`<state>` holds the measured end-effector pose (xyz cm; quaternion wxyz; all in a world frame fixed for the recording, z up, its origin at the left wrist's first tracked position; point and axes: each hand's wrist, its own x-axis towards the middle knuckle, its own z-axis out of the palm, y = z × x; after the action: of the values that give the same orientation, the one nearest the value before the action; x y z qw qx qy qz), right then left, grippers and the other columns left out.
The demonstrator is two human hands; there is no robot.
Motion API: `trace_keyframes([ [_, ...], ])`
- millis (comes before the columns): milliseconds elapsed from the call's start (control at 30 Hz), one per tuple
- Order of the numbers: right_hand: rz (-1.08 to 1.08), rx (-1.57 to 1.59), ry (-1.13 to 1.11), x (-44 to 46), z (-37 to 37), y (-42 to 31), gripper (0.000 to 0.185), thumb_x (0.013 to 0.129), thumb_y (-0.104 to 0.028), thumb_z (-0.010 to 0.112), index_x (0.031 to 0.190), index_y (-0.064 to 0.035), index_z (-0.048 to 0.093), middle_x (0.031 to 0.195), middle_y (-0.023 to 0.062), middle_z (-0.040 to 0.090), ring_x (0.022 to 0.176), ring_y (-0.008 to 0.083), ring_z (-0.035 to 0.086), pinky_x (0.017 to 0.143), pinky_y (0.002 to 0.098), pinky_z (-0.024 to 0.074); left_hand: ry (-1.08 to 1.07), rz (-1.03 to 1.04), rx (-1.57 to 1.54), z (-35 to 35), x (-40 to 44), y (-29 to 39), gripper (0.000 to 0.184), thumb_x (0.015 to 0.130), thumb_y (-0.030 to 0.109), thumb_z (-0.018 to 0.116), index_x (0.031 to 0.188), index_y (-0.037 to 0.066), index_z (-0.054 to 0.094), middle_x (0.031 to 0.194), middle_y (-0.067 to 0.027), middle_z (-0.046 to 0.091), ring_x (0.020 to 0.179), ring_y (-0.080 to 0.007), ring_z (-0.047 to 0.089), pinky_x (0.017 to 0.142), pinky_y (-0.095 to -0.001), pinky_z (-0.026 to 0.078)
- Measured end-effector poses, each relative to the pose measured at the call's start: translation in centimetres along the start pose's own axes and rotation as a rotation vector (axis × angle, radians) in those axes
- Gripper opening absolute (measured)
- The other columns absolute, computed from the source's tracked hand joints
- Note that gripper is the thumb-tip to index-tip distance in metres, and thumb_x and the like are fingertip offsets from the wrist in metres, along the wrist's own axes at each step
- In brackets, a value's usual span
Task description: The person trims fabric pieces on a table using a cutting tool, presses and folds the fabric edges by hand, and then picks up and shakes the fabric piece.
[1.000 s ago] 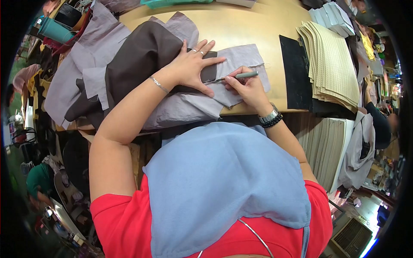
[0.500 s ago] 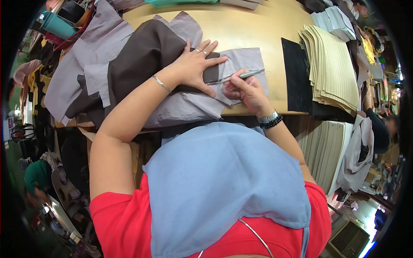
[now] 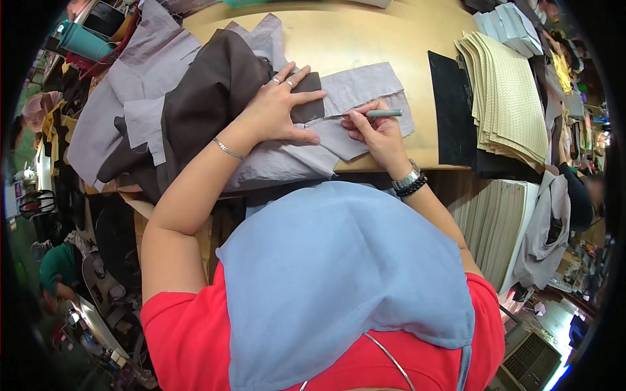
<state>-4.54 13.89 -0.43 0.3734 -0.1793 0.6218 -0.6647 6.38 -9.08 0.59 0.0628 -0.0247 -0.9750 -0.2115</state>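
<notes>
My left hand (image 3: 283,107) lies spread on dark brown fabric (image 3: 207,85), its fingers pressing the cloth against the table. My right hand (image 3: 377,130) pinches a grey-green pen (image 3: 385,113), whose tip points left toward the edge of the dark cloth. Under the pen lies a light grey piece of fabric (image 3: 368,85) with a fold or seam running across it. More grey fabric (image 3: 147,58) is bunched with the brown cloth to the left. Whether the pen tip touches the cloth is hard to make out.
On the right of the wooden table (image 3: 372,36) sit a black sheet (image 3: 450,107) and a stack of cream textured sheets (image 3: 508,98). White boxes (image 3: 512,29) stand behind them. A teal cup (image 3: 85,40) is at far left. A person in green (image 3: 59,267) bends at lower left.
My left hand has shifted slightly left and down along with the cloth. The pen has tilted flatter in my right hand, and the light grey piece has turned a little.
</notes>
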Motion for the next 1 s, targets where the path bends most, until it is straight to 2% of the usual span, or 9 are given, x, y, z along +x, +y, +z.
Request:
trace_keyframes([
  [33, -0.009, 0.001, 0.002, 0.0, 0.06, -0.01, 0.013, 0.098, -0.015, 0.064, 0.102, -0.0066, 0.055, 0.102, 0.0047, 0.068, 0.093, 0.0103, 0.068, 0.073, 0.0215, 0.0559, -0.011, -0.004, 0.029, -0.11, 0.02, 0.12, 0.082, 0.058, 0.063, 0.083, 0.132, 0.033, 0.063, 0.154, -0.0129, 0.039, 0.142, -0.0429, 0.031, 0.108, -0.0539, 0.039],
  [133, -0.013, -0.022, 0.022, 0.05, 0.26, -0.14, 0.013, 0.097, -0.015, 0.064, 0.101, -0.0063, 0.055, 0.1, 0.005, 0.068, 0.091, 0.0099, 0.068, 0.071, 0.021, 0.0558, 0.0, -0.003, -0.013, 0.06, -0.09, 0.05, 0.082, 0.058, 0.063, 0.083, 0.131, 0.033, 0.063, 0.154, -0.0136, 0.038, 0.143, -0.0435, 0.03, 0.109, -0.0564, 0.037],
  [233, -0.038, -0.065, 0.03, 0.06, 0.51, -0.17, 0.013, 0.097, -0.014, 0.064, 0.1, -0.0059, 0.055, 0.099, 0.005, 0.068, 0.089, 0.0098, 0.068, 0.07, 0.0205, 0.0558, 0.029, 0.021, 0.008, -0.04, -0.1, 0.14, 0.078, 0.06, 0.062, 0.083, 0.128, 0.03, 0.066, 0.151, -0.0175, 0.042, 0.141, -0.0457, 0.033, 0.109, -0.0518, 0.04],
  [533, -0.034, -0.037, 0.052, -0.01, 0.33, -0.12, 0.014, 0.097, -0.013, 0.063, 0.102, -0.0055, 0.052, 0.098, 0.0061, 0.067, 0.087, 0.0117, 0.069, 0.068, 0.0223, 0.0576, 0.035, 0.025, -0.029, 0.04, -0.14, 0.1, 0.077, 0.06, 0.061, 0.084, 0.128, 0.029, 0.066, 0.151, -0.0195, 0.041, 0.14, -0.0466, 0.033, 0.109, -0.0518, 0.039],
  [733, -0.042, 0.077, 0.114, -0.19, 0.12, 0.15, 0.016, 0.098, -0.011, 0.061, 0.103, -0.0059, 0.047, 0.103, 0.0083, 0.062, 0.086, 0.0137, 0.069, 0.068, 0.0251, 0.0604, 0.034, 0.026, -0.053, 0.07, -0.17, 0.03, 0.078, 0.059, 0.06, 0.084, 0.129, 0.029, 0.066, 0.151, -0.0194, 0.041, 0.14, -0.0465, 0.032, 0.11, -0.0518, 0.038],
  [833, -0.042, 0.049, 0.106, -0.05, -0.03, 0.3, 0.016, 0.098, -0.011, 0.061, 0.103, -0.0061, 0.046, 0.103, 0.0078, 0.061, 0.086, 0.0137, 0.068, 0.067, 0.025, 0.0606, 0.014, 0.007, -0.071, 0.2, -0.19, -0.07, 0.08, 0.058, 0.057, 0.085, 0.131, 0.031, 0.064, 0.155, -0.0136, 0.036, 0.143, -0.0441, 0.029, 0.111, -0.0554, 0.036],
  [1000, -0.055, 0.091, 0.112, -0.22, 0.06, 0.26, 0.016, 0.098, -0.01, 0.061, 0.103, -0.0062, 0.046, 0.101, 0.0071, 0.061, 0.086, 0.0134, 0.068, 0.066, 0.0245, 0.0603, 0.024, 0.01, -0.087, 0.37, -0.19, -0.2, 0.081, 0.059, 0.058, 0.085, 0.131, 0.031, 0.064, 0.155, -0.0142, 0.037, 0.143, -0.0443, 0.029, 0.111, -0.0556, 0.035],
])
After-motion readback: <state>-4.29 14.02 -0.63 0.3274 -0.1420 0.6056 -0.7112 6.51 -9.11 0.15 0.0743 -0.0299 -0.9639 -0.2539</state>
